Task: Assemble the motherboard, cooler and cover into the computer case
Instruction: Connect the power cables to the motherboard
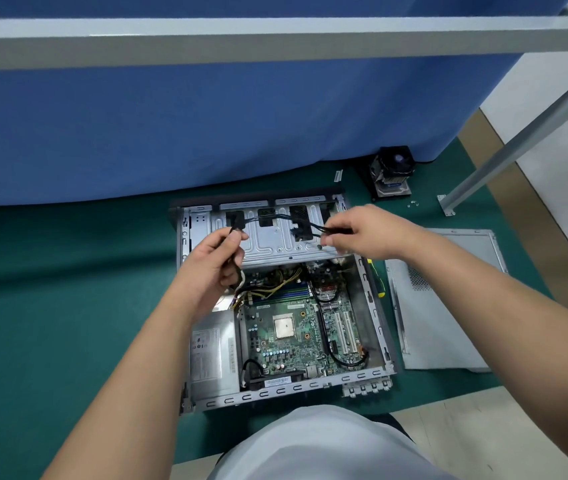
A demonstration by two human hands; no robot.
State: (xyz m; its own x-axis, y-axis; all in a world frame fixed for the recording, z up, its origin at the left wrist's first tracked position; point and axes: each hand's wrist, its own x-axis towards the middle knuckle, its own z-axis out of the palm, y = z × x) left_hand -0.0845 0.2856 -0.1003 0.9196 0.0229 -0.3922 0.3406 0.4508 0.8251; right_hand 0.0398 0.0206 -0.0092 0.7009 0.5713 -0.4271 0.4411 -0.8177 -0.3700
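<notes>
Just above the drive cage of the open computer case [376,327], the left hand [213,268] curls its fingers around a black cable [275,218], and the right hand [365,233] pinches the same cable bundle between thumb and fingertips. Inside the case the motherboard [293,337] lies flat, while the cooler [391,173] sits well apart on the green mat [67,306] and the cover [448,306] lies just beside the case.

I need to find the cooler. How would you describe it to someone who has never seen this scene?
Start at the open computer case on the green mat. Beyond its far right corner, against the blue curtain, stands the cooler: a black fan on a metal block, much taller than the flat grey cover lying nearby.
</notes>
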